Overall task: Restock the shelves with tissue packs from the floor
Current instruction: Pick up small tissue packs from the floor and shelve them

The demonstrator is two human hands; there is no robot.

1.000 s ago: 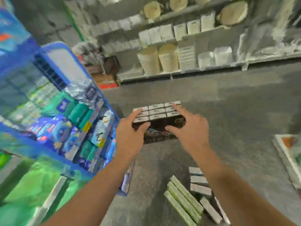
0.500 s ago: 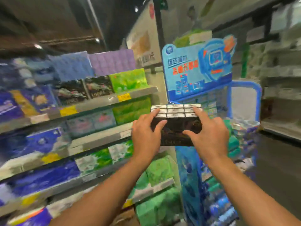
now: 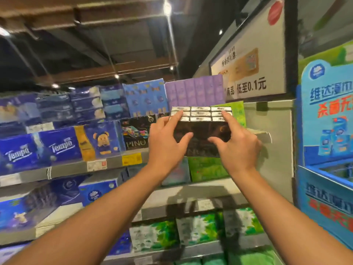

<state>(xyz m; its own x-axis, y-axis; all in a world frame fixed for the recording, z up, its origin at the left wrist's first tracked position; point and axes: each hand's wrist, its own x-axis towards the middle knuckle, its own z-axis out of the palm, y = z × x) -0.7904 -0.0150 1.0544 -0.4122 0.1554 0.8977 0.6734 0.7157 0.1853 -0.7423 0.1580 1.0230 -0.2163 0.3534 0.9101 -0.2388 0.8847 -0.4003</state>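
Grey steel shelves [image 3: 72, 170] fill the aisle, stocked with tissue. Raised before the upper tier, beside a matching Pino pack [image 3: 136, 135], is the black tissue pack [image 3: 202, 131], clamped between left hand [image 3: 166, 142] and right hand [image 3: 236, 145]. Placing step; next likely slide it into the gap.

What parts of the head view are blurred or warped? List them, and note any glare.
Head view: ceiling lights flare into streaks; the shelf packs at far left are smeared; the black tissue pack, held by the left hand and right hand, stays fairly sharp; the blue display stand bows at the right edge from the wide lens.
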